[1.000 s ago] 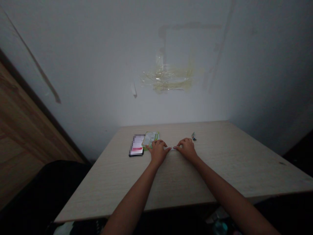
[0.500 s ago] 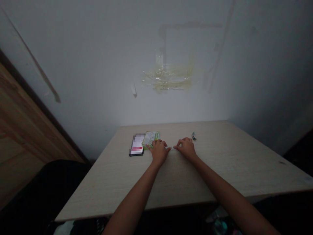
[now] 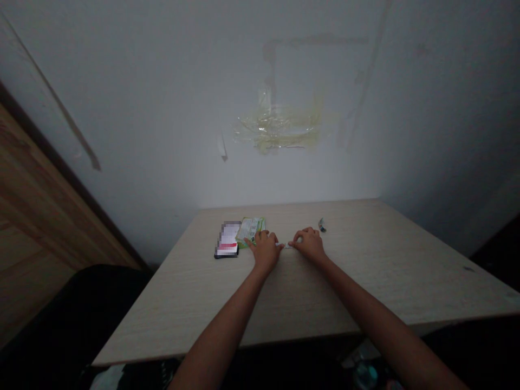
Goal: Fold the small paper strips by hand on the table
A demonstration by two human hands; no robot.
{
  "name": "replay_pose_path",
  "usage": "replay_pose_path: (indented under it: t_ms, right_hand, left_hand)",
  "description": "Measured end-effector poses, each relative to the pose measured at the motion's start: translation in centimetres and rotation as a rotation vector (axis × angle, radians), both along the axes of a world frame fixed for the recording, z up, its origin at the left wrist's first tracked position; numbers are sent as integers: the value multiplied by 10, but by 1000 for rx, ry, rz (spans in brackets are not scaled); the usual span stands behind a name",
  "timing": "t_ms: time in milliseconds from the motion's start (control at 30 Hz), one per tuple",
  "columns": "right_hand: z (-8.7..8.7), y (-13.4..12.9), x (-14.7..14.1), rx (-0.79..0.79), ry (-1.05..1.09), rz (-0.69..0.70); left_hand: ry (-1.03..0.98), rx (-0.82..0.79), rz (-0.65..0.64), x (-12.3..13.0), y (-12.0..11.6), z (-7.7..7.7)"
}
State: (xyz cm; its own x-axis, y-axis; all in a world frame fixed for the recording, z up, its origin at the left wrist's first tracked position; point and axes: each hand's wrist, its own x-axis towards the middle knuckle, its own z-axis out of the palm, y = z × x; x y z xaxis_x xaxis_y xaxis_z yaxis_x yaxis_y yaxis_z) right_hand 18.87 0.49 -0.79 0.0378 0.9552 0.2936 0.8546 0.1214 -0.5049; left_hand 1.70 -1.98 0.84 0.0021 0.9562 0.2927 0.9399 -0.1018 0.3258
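Both my hands rest on the pale wooden table [image 3: 365, 276], a short way apart. A small whitish strip [image 3: 286, 245] lies between them, its ends at my fingertips. My left hand [image 3: 266, 249] has thumb and fingers at the strip's left end, its other fingers bent over the edge of a green and white packet [image 3: 248, 229]. My right hand [image 3: 309, 244] pinches the right end, fingers curled. What the strip is cannot be made out.
A phone [image 3: 227, 239] with a blurred screen lies left of the packet. Beyond my right hand is a small dark and white scrap [image 3: 322, 225]. A wall [image 3: 182, 108] with old tape [image 3: 284, 130] stands behind the table.
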Motion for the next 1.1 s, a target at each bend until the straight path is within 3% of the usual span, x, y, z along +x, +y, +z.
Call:
replay_pose_path:
  t_ms: [200,467,733,1100]
  right_hand:
    - [-8,-2,2,42,26,30]
    - [-9,0,4,200,13,275]
    - [-13,4,11,124,14,201]
    - [-12,3,10,105,51,180]
  left_hand:
    - [-80,-27,-65,-6,2,-4]
    - [-83,-4,-90,-7,-1,-2]
    - [-96,-46,-185,-7,-2,-3]
    - [-80,-41,-206,-9,-4,-3]
